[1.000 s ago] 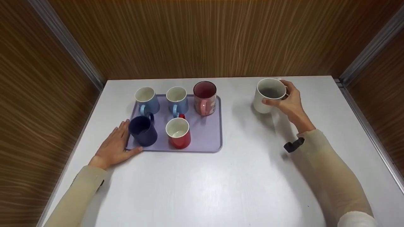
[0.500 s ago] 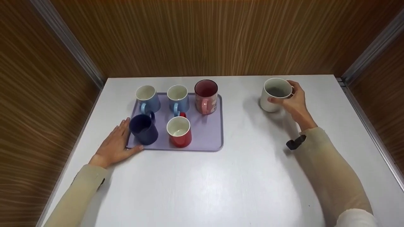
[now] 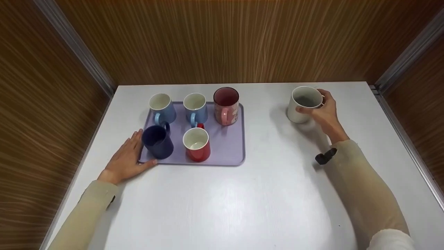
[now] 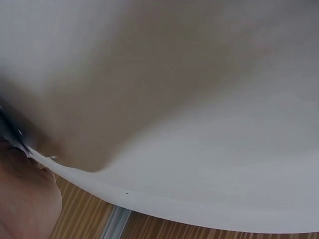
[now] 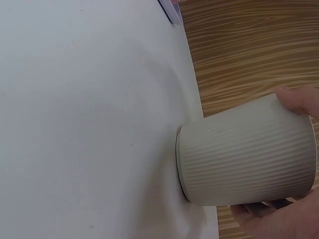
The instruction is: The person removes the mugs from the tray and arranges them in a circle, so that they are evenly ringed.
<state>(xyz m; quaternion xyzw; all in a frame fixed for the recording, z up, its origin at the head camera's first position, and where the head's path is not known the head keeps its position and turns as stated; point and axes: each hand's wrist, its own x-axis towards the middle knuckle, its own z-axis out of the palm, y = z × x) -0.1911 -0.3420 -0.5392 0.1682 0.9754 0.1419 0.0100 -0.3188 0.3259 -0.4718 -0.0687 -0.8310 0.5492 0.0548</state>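
My right hand (image 3: pixel 324 111) grips a white ribbed mug (image 5: pixel 244 154) near its rim, thumb on the front side and fingers round the back by the handle. The mug is upright, its base close over the white table at the back right. My left hand (image 3: pixel 126 159) lies with straight fingers along the front left corner of a lilac tray (image 3: pixel 227 149), thumb at the front edge, beside a dark blue mug (image 3: pixel 159 142). Also on the tray stand a red mug (image 3: pixel 198 149), two light blue mugs (image 3: pixel 166 113) and a pink patterned mug (image 3: pixel 227 111).
A wood-grain wall (image 3: pixel 242 41) rises behind the table, with side panels (image 3: pixel 45 104) left and right. White tabletop (image 3: pixel 222 201) stretches in front of the tray and between it and the white mug.
My right hand has carried the white mug a short way to the right, then nearly stopped. The left hand and the mugs on the tray keep their places.
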